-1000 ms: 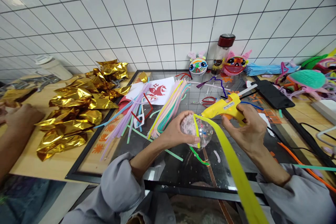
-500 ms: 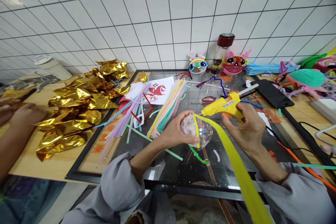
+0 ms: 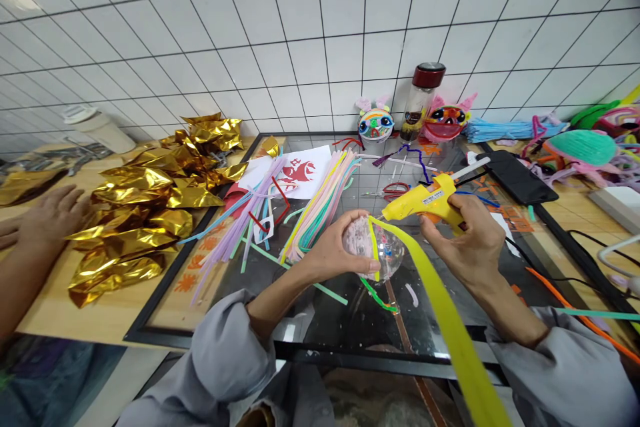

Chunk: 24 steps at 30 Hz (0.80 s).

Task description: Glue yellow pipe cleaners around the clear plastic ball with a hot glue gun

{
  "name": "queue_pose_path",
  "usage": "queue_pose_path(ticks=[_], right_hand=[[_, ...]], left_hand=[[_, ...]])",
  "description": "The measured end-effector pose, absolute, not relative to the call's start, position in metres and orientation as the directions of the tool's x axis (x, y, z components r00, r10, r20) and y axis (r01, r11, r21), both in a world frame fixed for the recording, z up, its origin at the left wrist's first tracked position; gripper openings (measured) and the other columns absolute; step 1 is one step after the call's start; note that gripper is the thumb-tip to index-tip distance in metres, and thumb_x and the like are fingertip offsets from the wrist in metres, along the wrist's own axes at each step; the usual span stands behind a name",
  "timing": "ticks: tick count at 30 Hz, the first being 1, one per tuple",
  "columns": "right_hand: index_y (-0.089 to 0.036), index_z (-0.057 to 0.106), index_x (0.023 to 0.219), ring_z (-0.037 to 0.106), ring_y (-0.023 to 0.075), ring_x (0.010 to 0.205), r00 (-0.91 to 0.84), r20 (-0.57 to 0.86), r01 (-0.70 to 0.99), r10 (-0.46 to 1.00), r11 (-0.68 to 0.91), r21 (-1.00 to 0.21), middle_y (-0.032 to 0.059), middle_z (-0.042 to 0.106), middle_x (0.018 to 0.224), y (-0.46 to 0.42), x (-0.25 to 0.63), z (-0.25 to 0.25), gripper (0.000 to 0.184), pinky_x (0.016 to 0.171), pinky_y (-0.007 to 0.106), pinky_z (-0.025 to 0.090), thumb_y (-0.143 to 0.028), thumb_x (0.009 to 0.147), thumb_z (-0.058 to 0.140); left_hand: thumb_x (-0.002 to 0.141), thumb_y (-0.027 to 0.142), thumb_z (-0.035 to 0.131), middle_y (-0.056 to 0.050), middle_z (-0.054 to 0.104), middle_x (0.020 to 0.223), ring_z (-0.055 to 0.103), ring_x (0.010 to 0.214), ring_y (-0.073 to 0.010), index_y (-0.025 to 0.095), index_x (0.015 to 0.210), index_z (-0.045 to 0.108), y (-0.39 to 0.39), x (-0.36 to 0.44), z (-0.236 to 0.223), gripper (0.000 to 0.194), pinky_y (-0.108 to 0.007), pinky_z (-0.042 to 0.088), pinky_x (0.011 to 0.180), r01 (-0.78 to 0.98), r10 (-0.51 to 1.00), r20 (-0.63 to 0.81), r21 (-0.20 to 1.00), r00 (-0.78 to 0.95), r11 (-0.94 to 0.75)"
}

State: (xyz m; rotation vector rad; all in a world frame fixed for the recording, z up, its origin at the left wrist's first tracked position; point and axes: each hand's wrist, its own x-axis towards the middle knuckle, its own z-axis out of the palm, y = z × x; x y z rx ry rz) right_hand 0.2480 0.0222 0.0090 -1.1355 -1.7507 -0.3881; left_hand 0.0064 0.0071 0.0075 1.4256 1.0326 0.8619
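My left hand is closed round a clear plastic ball whose left half looks covered in pale pink material. A yellow pipe cleaner runs down across the ball's middle; from the top its long free end curves to the lower right, close to the camera. In my right hand is a yellow hot glue gun, gripped by its handle, with a white glue stick out of its back. The gun's nozzle points left, close to the top of the ball; whether it touches I cannot tell.
Bundled pastel pipe cleaners lie behind my left hand, near red-handled scissors. Crumpled gold foil is at left, beside another person's hands. Along the back stand a bottle and decorated balls. A phone lies at right.
My hands, the ball and the glue gun stay almost still. At the left, the other person's hands have moved apart from the foil piece and spread their fingers.
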Motion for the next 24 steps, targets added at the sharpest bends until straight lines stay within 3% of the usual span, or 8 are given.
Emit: queue_pose_path(ticks=[24], right_hand=[[-0.021, 0.057, 0.1, 0.064, 0.0216, 0.069, -0.156, 0.862, 0.805, 0.483, 0.568, -0.173, 0.0051, 0.065, 0.079, 0.021, 0.2497, 0.0147, 0.028, 0.06, 0.033, 0.05, -0.029, 0.076, 0.07]], left_hand=[[0.048, 0.034, 0.089, -0.012, 0.058, 0.129, 0.058, 0.118, -0.0302, 0.015, 0.128, 0.05, 0.0086, 0.0067, 0.0012, 0.091, -0.043, 0.044, 0.106, 0.054, 0.932, -0.05, 0.998, 0.359, 0.033]])
